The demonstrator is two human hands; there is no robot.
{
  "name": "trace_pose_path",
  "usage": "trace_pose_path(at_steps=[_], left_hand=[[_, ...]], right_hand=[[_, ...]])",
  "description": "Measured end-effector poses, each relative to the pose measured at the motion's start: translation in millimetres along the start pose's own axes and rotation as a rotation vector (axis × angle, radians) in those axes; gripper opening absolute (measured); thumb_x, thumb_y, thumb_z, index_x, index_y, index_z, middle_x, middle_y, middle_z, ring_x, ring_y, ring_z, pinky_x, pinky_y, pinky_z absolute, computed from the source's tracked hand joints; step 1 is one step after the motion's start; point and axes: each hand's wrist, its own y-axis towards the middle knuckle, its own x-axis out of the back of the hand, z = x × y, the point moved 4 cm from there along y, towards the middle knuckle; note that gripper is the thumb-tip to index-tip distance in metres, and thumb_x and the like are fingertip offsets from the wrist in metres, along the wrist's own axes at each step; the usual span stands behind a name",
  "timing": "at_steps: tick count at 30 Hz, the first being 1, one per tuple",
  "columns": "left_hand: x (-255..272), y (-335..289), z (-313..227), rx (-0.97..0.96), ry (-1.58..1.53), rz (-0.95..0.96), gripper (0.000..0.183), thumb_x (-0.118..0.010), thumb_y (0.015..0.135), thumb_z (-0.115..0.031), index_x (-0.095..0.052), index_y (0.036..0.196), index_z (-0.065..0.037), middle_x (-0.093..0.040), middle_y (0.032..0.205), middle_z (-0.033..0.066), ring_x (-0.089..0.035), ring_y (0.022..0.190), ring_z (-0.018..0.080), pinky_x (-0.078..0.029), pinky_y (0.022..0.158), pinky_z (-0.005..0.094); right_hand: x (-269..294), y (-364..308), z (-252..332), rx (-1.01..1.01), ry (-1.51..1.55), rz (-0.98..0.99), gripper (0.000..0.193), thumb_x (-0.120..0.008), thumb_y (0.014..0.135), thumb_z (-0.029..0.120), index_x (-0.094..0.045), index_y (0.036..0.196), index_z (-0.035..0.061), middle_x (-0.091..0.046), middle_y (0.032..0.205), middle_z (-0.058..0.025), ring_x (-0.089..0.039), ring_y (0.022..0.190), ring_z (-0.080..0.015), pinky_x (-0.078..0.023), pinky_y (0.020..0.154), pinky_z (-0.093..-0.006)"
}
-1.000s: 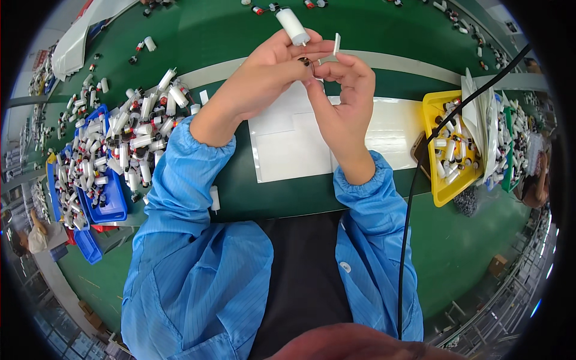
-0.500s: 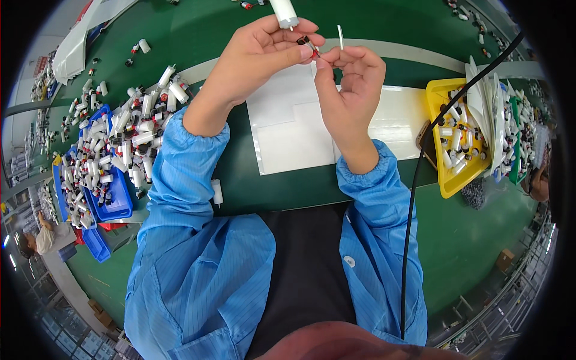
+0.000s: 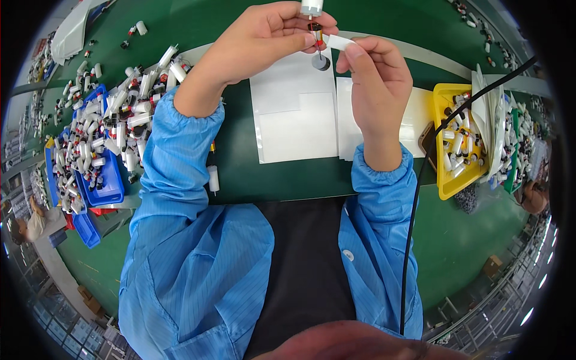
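Beyond the white sheet [image 3: 298, 135], the left hand [image 3: 270, 33] pinches a wired part [image 3: 315, 28], long axis toward the sheet, grey disc [image 3: 320, 62] nearest it. The right hand [image 3: 382, 69], near, fingers curled, pinches a white strip [image 3: 340, 42] pointing at the part; contact is unclear. The frame cuts off the white cylinder [image 3: 312, 7].

a green surface [image 3: 282, 180] and a green floor [image 3: 456, 240] — metal rails [image 3: 469, 321] and bright light strips [image 3: 527, 316] lower right, window-like panes [image 3: 57, 327] lower left

One held cylinder [image 3: 311, 8], one held strip [image 3: 341, 42] (plus one black cable [image 3: 409, 240]).
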Motion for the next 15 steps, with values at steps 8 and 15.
trace_pose_path(at_steps=[8, 15], left_hand=[[6, 0, 14, -0.121, 0.258, -0.034, 0.033, -0.056, 0.097, 0.001, -0.057, 0.130, 0.004, -0.065, 0.126, 0.0136, -0.064, 0.113, 0.0190, -0.053, 0.099, 0.0328], [-3, -1, 9, -0.082, 0.211, 0.000, 0.036, -0.055, 0.098, 0.002, -0.056, 0.134, 0.005, -0.064, 0.126, 0.0132, -0.064, 0.114, 0.0190, -0.052, 0.100, 0.0324]], right_hand=[[-14, 1, -4, -0.128, -0.109, -0.017, 0.014, -0.069, 0.093, 0.004, -0.065, 0.104, -0.0030, -0.069, 0.088, -0.0061, -0.064, 0.077, -0.0086, -0.051, 0.072, -0.0211], [-17, -3, -2, -0.034, -0.197, -0.116, 0.013, -0.070, 0.092, 0.004, -0.064, 0.102, -0.0023, -0.069, 0.088, -0.0062, -0.064, 0.078, -0.0089, -0.050, 0.071, -0.0205]])
